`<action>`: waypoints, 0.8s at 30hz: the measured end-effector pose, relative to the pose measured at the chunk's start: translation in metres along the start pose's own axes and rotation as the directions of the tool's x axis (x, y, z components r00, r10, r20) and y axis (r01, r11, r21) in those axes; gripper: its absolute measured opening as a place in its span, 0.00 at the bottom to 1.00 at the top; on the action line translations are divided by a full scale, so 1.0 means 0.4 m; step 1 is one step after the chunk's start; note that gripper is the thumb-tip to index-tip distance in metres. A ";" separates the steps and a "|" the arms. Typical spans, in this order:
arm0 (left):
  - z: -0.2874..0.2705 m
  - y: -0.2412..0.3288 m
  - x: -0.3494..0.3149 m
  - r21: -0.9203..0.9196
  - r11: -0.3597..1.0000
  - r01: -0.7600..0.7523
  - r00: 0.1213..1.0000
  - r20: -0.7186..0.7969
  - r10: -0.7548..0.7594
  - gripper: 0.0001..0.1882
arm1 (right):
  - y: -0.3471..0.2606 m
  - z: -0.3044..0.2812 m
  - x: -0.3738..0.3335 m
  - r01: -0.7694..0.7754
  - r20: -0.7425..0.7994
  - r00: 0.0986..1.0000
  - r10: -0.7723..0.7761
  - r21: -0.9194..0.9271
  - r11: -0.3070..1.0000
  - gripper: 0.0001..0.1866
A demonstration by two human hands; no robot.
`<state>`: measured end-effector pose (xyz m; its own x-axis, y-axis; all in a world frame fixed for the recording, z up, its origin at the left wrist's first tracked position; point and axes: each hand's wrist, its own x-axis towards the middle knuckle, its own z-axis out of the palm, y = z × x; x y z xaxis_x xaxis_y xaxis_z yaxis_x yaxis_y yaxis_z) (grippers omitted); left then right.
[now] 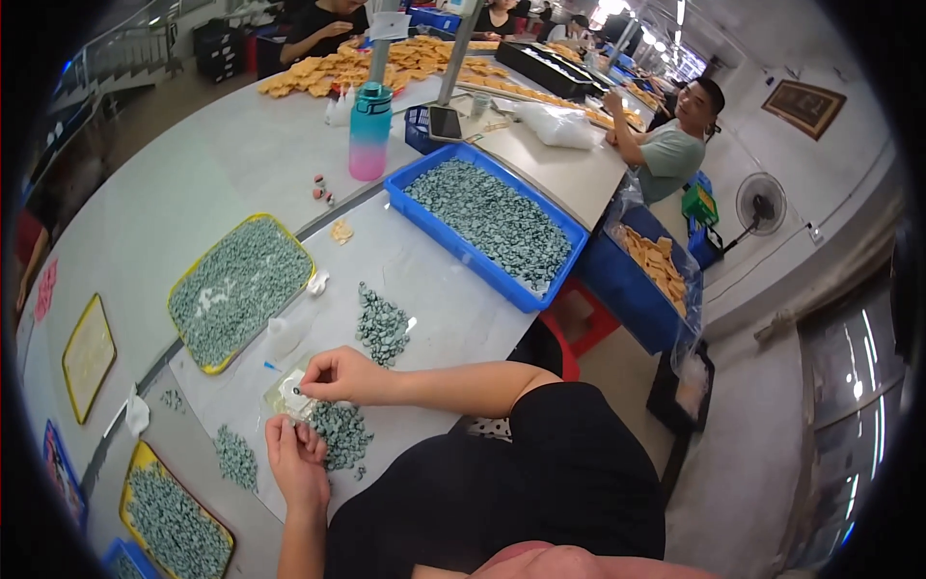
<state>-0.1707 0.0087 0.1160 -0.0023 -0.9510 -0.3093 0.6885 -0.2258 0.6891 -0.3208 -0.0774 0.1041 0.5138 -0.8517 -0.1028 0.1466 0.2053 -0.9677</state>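
My right hand (345,376) is closed in a pinch on a small dark green piece (296,391), above a small clear-and-white packet or dish (285,398) that I cannot make out well. Just below it, my left hand (297,452) has its fingers drawn together; anything between them is too small to tell. Beside both hands lies a heap of small grey-green pieces (341,434). A second loose pile (382,326) of the same pieces lies farther off on the white sheet (453,338). A small white bottle with a blue tip (282,335) stands near my right hand.
A blue tray (475,253) and yellow-rimmed trays (311,253) hold more green pieces. A blue-pink bottle (369,135) stands near a metal post. Orange pieces (328,72) cover the far table. A blue crate (627,289) stands right; a co-worker (670,145) sits beyond it.
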 end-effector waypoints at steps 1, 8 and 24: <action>0.022 -0.006 -0.001 0.012 1.000 0.007 1.000 0.005 -0.007 0.03 | -0.005 -0.018 -0.010 0.021 0.013 1.000 -0.021 -0.006 1.000 0.08; 0.049 -0.019 -0.036 0.009 1.000 0.016 0.999 0.036 -0.017 0.04 | -0.030 -0.015 -0.061 0.050 0.035 0.998 -0.049 -0.046 0.998 0.08; 0.061 -0.011 -0.060 0.029 0.999 0.023 0.999 0.038 -0.024 0.08 | -0.044 -0.008 -0.080 0.071 0.033 0.997 -0.070 -0.038 0.997 0.08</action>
<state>-0.1913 0.0273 0.1365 -0.0463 -0.9527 -0.3003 0.6672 -0.2532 0.7006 -0.3425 -0.0554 0.1236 0.5301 -0.8475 -0.0270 0.1505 0.1254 -0.9806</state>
